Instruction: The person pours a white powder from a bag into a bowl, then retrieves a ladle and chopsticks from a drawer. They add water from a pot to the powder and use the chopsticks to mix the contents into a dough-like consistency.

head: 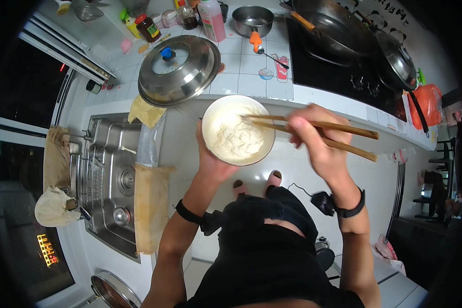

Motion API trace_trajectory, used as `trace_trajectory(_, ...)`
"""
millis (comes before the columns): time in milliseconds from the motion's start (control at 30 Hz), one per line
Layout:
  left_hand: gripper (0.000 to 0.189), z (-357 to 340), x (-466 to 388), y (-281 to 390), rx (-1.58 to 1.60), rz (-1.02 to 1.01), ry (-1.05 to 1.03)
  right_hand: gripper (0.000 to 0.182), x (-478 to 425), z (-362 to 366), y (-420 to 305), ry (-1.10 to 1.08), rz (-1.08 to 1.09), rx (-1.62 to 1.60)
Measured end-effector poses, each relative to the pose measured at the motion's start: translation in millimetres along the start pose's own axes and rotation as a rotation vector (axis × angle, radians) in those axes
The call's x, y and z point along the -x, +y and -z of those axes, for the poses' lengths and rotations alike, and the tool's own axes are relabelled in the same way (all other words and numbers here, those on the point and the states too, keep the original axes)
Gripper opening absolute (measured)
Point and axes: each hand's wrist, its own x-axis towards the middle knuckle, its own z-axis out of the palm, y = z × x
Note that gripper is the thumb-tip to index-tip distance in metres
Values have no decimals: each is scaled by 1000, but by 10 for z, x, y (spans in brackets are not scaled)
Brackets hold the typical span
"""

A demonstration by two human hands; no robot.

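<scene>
My left hand (213,161) holds a white bowl (269,138) from below and the side, in the air in front of my body. Inside lies a pale, lumpy flour mixture (238,140), thickest toward the near side. My right hand (321,134) grips a pair of wooden chopsticks (346,129). Their thin tips reach over the bowl's rim and touch the mixture near its far side. Most of my left fingers are hidden under the bowl.
Ahead is a tiled counter (231,82) with a domed pan lid (194,73), a small saucepan (253,21), a spoon (273,58) and bottles. A wok (338,34) sits on the black cooktop (323,77) at right. On the left is a steel sink (113,184).
</scene>
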Motion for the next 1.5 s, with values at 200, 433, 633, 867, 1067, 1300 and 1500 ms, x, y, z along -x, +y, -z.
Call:
trace_trajectory(200, 84, 68, 47, 38, 252, 103, -188, 13, 82, -145, -59, -97, 228, -130)
trace_trajectory(433, 83, 86, -25, 52, -54, 1, -27, 8, 207, -34, -185, -205, 81, -95)
trace_trajectory(633, 81, 6, 1, 57, -74, -74, -15, 16, 218, 87, -5, -145, -9, -113)
trace_trajectory(867, 82, -71, -1, 60, -159, -40, 30, 20, 106, 47, 59, -44, 27, -14)
trace_trajectory(1067, 83, -16, -38, 36, 0, 61, 60, 13, 58, -87, 35, -39, 208, -20)
trace_trajectory(1300, 80, 79, -65, 56, 12, 54, -54, 16, 34, -72, 15, -161, 405, 20)
trace_trajectory(1500, 80, -42, -55, 152, -104, -64, 75, 14, 138, 89, -14, -270, 262, 15)
